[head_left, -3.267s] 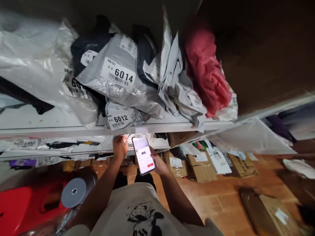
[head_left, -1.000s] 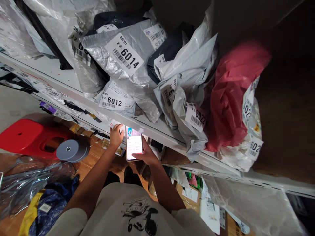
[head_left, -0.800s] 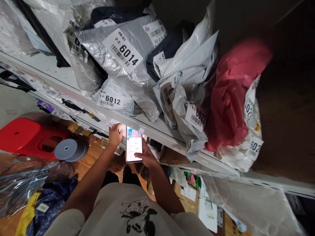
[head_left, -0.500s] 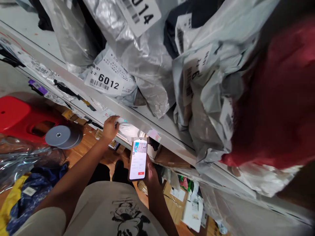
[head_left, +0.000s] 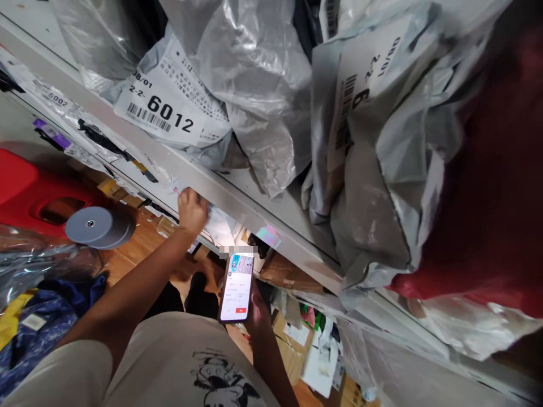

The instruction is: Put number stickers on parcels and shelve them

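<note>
In my right hand (head_left: 258,308) is a smartphone (head_left: 236,291), tilted towards me with its screen lit. The screen carries a picture at the top and a red button low down. My left hand (head_left: 193,212) reaches in at the lower shelf with its fingers curled in, and the fingertips are hidden. Just right of it lies a white plastic parcel (head_left: 218,226), brightly lit. On the shelf above, a grey mailing bag (head_left: 207,148) bears a label (head_left: 169,110) reading 6012.
More grey plastic parcels (head_left: 263,96) crowd the upper shelf, whose metal edge (head_left: 237,206) runs diagonally. A dark red bag (head_left: 475,226) hangs over at right. Left on the floor are a red stool (head_left: 25,186) and a grey round stool (head_left: 99,226). Cardboard boxes (head_left: 288,345) stand below right.
My left hand has turned and its fingers are curled more, beside the white parcel. The phone sits slightly lower in view. My view has moved closer to the upper shelf parcels.
</note>
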Tool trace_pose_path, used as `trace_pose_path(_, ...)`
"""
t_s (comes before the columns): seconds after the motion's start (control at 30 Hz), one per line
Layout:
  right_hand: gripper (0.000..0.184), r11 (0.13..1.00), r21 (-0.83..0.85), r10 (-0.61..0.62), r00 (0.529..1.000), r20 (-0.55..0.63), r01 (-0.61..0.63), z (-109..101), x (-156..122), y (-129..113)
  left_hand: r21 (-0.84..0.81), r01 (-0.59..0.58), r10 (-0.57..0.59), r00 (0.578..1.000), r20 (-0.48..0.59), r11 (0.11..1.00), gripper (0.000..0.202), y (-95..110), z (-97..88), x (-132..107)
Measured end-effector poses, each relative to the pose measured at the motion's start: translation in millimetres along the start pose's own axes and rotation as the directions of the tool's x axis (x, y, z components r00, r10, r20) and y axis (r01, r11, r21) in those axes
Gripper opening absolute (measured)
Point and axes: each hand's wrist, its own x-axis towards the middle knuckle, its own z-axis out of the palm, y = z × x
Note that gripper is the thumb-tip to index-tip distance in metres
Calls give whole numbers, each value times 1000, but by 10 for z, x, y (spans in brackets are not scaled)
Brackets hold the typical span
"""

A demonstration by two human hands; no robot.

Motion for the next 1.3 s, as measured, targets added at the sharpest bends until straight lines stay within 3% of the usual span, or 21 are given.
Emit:
trace_pose_path(0.1, 62, 1000, -18, 12, 1000, -13, -13, 39, 12, -13, 22, -211, 207, 969, 132, 977, 25, 137, 91, -99)
trace_pose_path(0.17, 65, 998, -54, 25, 1000, -18, -26, 65, 27, -24, 17, -235, 230, 961, 152, 972, 28, 190, 109, -174)
trace_pose_path(0.37, 67, 982, -177, 62, 998, 2, -61, 104, 101, -72, 44, -200, 191, 969, 154, 979, 37, 214, 66, -339)
trace_pose_path(0.6, 61, 960, -274, 86, 995, 59, -67, 74, 157, -104, 64, -135, 124, 981, 151, 989, 39, 250, 136, -391)
trace_pose_path(0.77, 70, 934, -351, 94, 993, 70, -64, 123, 166, -162, 79, -99, 88, 988, 130, 992, 39, 264, 174, -394)
trace_pose_path(0.9, 77, 924, -373, 108, 993, 55, -80, 151, 176, -187, 87, -90, 79, 990, 115, 992, 41, 263, 185, -400)
trace_pose_path(1.13, 72, 913, -398, 103, 995, 19, -87, 164, 176, -175, 123, -85, 69, 989, 128, 989, 43, 299, 212, -377)
trace_pose_path(1.3, 65, 933, -354, 95, 994, 56, -70, 189, 159, -161, 124, -69, 53, 990, 132, 990, 45, 329, 213, -360)
